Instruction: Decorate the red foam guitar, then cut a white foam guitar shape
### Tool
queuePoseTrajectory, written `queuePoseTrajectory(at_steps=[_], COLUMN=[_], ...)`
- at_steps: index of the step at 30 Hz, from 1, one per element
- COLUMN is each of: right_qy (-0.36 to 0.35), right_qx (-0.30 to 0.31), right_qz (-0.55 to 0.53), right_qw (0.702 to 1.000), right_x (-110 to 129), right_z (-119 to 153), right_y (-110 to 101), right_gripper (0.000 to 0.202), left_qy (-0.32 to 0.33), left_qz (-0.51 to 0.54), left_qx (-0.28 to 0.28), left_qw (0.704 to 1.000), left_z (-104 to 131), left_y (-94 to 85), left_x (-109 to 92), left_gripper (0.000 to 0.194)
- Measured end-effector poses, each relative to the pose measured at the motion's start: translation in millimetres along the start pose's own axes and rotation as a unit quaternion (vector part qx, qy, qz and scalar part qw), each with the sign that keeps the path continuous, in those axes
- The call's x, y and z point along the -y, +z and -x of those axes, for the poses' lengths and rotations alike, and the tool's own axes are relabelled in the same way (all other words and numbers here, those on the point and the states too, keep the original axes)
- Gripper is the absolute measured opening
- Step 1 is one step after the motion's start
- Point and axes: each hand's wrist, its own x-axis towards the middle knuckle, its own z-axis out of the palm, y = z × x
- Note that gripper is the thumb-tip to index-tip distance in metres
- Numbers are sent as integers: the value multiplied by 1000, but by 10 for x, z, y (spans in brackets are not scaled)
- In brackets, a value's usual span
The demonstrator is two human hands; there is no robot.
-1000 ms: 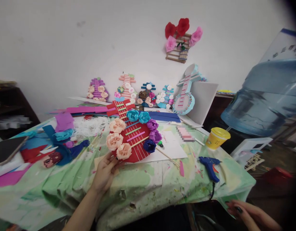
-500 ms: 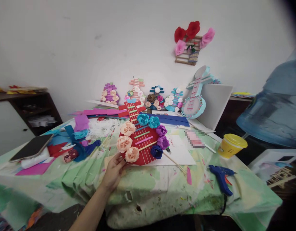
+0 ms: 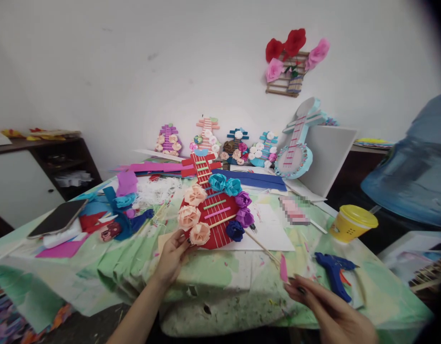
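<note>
A red lute-shaped craft, strung with pale lines and trimmed with peach, teal, purple and dark blue paper flowers, rests tilted on the table. My left hand grips its lower left edge, thumb and fingers closed near the lowest peach flower. At the front right, my right hand has its fingertips pinched at the lower end of a small pink paper strip. Just left of that strip lies a thin wooden stick. A blue glue gun lies to the right of my right hand.
Behind stand several smaller lute crafts and a large pale blue one. A yellow lidded cup stands at the right. Paper scraps, white string and a phone lie on the left.
My right hand has come into view from the lower right and reached the pink strip. My left hand keeps its hold on the red craft. The view has shifted slightly.
</note>
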Motion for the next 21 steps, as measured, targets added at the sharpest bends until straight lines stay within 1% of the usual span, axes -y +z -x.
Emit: queuePoseTrajectory(at_steps=[1,2,4,6,9,12,16,19,21], right_qy=[-1,-4,-5,8,31,34,92,119,128], right_qx=[81,130,156,187,204,229,313,364,385], right_qz=[-25,-41,-95,-162,-213,-212,-216,-197,-184], right_qw=[996,991,983,969,955,949,920,903,895], right_x=[88,186,389,558,709,753,723,701,709], right_z=[-91,-185,-368,-519,-690,-841,-1025,-1105,-1128], right_y=[169,343,687,995,1354,1622,1931,2113,2190], right_gripper=[22,18,9,6,6,8,14,16,15], left_qy=[0,-1,-6,-13,-25,-27,-20,-31,-34], left_qz=[-2,-4,-8,-12,-22,-28,-44,-52,-58], left_qx=[1,2,-1,-9,-20,-17,-12,1,-3], left_qw=[1000,1000,1000,1000,999,999,999,998,998], left_z=[2,6,18,31,41,33,21,22,21], left_y=[-2,-1,8,27,54,60,47,52,62], left_x=[2,2,-7,-23,-45,-45,-23,-21,-27], left_gripper=[50,50,52,53,53,55,54,52,51])
